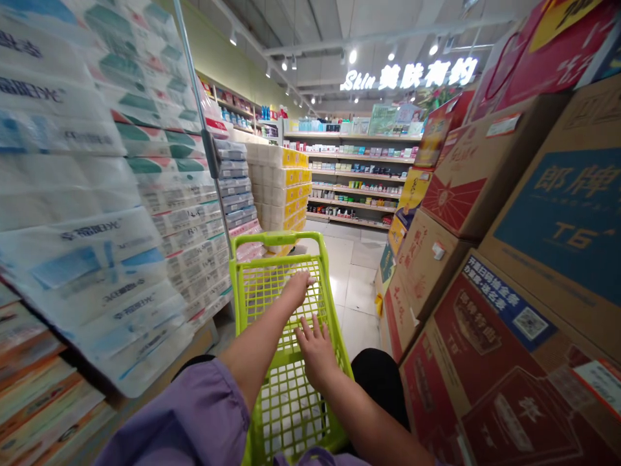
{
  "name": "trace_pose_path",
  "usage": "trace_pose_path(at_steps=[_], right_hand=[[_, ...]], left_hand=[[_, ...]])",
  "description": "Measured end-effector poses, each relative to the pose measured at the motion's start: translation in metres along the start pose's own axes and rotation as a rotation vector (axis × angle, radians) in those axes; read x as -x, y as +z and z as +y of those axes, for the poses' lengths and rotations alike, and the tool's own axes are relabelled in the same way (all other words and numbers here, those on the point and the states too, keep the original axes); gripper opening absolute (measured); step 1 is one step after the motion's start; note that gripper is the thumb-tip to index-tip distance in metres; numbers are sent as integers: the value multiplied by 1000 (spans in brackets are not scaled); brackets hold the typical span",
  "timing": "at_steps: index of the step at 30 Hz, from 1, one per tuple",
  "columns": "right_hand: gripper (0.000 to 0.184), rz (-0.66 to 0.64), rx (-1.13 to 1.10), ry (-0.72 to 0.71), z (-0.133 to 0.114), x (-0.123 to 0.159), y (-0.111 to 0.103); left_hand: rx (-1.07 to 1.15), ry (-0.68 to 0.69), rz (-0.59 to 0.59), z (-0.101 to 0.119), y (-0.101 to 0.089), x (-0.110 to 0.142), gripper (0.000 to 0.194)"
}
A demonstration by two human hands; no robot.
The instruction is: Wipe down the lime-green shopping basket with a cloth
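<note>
A lime-green plastic shopping basket [334, 317] with lattice sides and a raised far handle bar stands right in front of me, between my knees. Pale floor shows through its mesh. My left hand [294, 291] is over its far half, fingers curled in; whatever they may hold is hidden. Lower and to the right, my right hand [317, 353] hovers over the basket with its fingers spread and nothing in them. Whether either hand touches the lattice I cannot tell. Purple sleeves [194, 408] cover my upper arms.
Tall stacks of wrapped tissue packs [87, 194] line the left, with a thin metal pole [220, 200] beside them. Printed cartons [451, 259] are piled high on the right. A tiled floor [361, 285] leads between them to shelves of small boxes [359, 155].
</note>
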State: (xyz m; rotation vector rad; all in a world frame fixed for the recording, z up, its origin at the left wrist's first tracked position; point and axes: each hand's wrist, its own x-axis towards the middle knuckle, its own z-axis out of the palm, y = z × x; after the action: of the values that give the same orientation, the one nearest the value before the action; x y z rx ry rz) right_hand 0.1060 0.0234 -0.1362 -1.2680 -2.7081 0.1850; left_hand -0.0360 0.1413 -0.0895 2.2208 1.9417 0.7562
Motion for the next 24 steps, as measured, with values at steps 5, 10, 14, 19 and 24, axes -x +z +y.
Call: trace_pose_path(at_steps=[5,10,14,19,24], right_hand=[[71,-21,-17,-15,2,-2,-1],[70,-37,-35,-14,1,-1,-3],[72,-45,-44,-34,-1,0,-3],[76,-48,-36,-47,0,-3,0],[78,-38,-34,-60,0,-5,3]], left_hand=[[-70,69,-86,-4,14,17,62],[-157,191,-145,-24,-4,33,75],[-291,190,-82,-51,-21,39,64],[-401,-2,-4,-85,-49,39,53],[-455,-174,50,-108,-71,47,51]])
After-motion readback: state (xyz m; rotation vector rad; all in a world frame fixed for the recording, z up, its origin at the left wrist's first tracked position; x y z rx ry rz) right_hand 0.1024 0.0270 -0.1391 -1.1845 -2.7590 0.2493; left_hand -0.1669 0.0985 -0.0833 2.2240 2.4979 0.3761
